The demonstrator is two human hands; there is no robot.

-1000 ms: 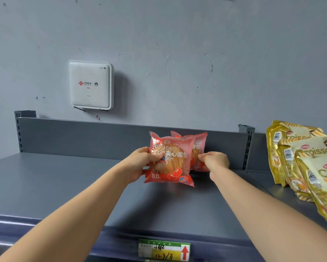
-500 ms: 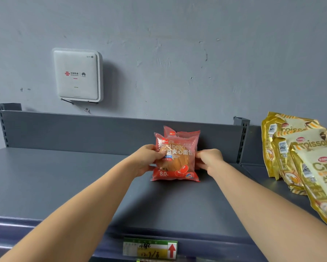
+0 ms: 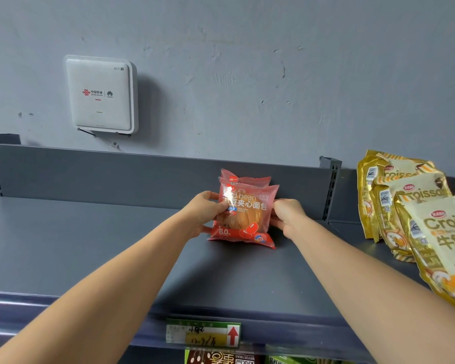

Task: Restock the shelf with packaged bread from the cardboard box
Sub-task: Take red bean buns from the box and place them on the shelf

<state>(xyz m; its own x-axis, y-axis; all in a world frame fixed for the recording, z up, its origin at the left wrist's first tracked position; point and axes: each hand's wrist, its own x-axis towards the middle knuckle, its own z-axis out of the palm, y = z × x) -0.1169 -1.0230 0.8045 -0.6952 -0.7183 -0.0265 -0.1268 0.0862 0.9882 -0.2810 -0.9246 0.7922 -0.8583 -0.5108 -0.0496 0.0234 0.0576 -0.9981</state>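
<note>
Two red packs of red bean bread stand upright on the dark grey shelf (image 3: 89, 245), one behind the other near the back panel. The front red bean bread pack (image 3: 244, 216) shows a round bun through its clear window. My left hand (image 3: 204, 214) grips its left edge and my right hand (image 3: 286, 215) grips its right edge. The rear red bean bread pack (image 3: 243, 179) shows only its top strip above the front one. The cardboard box is out of view.
Several gold croissant packs (image 3: 405, 206) stand in a row on the neighbouring shelf at the right. A slotted upright (image 3: 330, 190) divides the two shelves. A white wifi box (image 3: 100, 94) hangs on the wall. A green and yellow price tag (image 3: 202, 333) sits on the front lip.
Both hands have brought the front pack back and squared it up in front of the rear pack, which had stuck out to the right. The pack now rests on the shelf.
</note>
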